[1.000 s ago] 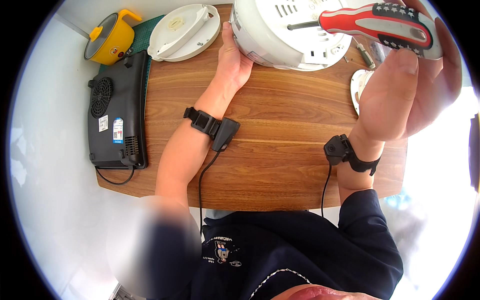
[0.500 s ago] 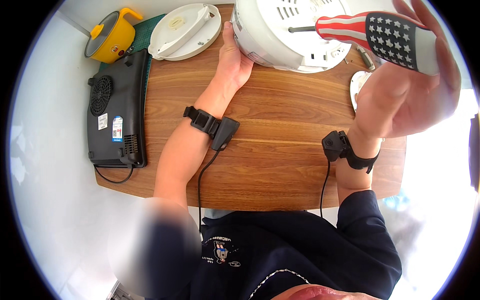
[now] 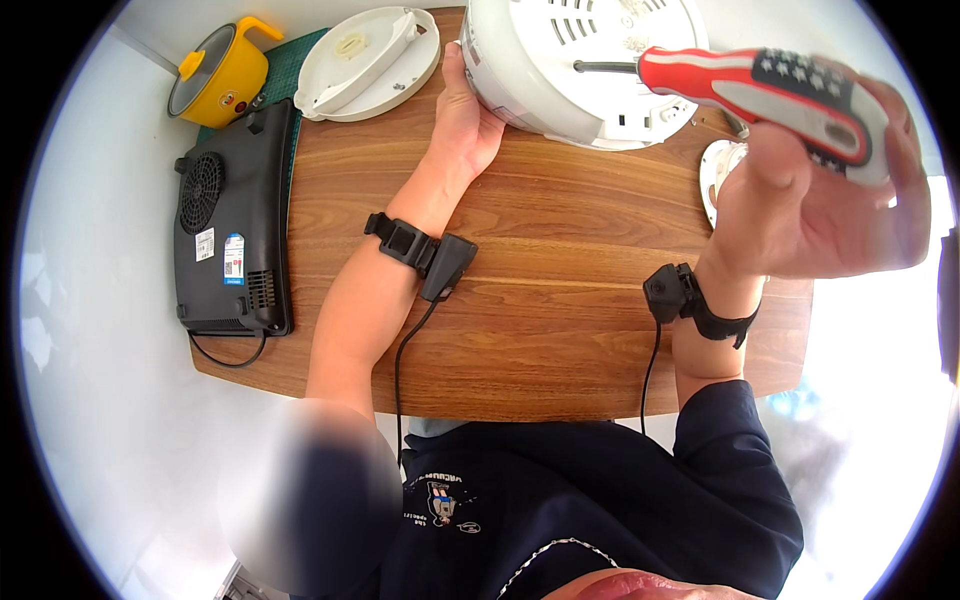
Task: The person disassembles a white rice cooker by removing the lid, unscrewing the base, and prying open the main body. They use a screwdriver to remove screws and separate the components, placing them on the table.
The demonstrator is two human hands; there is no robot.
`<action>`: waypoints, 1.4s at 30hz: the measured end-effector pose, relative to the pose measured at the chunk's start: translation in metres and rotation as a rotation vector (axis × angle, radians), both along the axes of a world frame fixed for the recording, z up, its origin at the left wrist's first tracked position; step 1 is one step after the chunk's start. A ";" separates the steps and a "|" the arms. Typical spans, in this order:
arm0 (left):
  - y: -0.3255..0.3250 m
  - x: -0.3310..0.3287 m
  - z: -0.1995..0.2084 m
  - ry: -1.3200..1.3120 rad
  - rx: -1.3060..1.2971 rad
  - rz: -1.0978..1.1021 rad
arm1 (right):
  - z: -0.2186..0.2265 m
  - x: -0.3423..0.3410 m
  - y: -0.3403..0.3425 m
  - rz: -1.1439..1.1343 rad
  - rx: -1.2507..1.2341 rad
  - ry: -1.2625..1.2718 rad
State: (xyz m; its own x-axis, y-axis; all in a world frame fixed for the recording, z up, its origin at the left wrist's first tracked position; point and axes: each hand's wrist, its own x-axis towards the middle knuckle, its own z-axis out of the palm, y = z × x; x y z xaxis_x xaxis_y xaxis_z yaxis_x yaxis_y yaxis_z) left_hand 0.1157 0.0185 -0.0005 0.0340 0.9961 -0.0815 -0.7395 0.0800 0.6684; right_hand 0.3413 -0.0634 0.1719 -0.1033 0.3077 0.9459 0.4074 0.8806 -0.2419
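"Where is the cooker?"

"At the far side of the desk (image 3: 550, 260), its vented underside facing us. The white cooker (image 3: 540, 30) has the screwdriver (image 3: 700, 80) set against that face, and the tip is sunk from sight."

"And the hands?"

"The left hand (image 3: 468, 135) clasps the cooker's left side, thumb showing, fingers hidden. The right hand (image 3: 835, 205) curls loosely round the screwdriver's handle, right of the cooker."

"How far along is it?"

"Partway, I'd judge. The round white cover (image 3: 420, 85) lies loose to the cooker's left, with small screws (image 3: 400, 86) on it. The underside remains in place. I can't tell how many fasteners are left there."

"Anything farther out?"

"A yellow pot (image 3: 220, 85) and a black hotplate (image 3: 235, 270), well left of the cooker."
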 end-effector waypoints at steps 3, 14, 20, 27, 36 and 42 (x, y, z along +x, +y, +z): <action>0.000 0.000 -0.001 0.010 0.032 -0.012 | -0.016 -0.011 0.009 0.093 0.121 0.134; -0.001 0.000 -0.001 0.021 0.066 -0.024 | -0.012 0.011 0.014 0.128 0.105 0.019; 0.002 -0.004 -0.006 0.024 0.069 -0.057 | -0.005 -0.016 0.015 0.400 0.081 0.179; 0.001 -0.004 -0.003 0.046 0.045 -0.055 | -0.005 -0.016 0.003 -0.043 0.155 0.010; 0.004 -0.005 -0.005 0.028 0.028 -0.055 | -0.005 -0.023 0.015 0.127 0.131 0.233; 0.003 -0.002 -0.003 0.049 0.003 -0.031 | 0.005 0.000 0.016 -0.074 0.085 0.273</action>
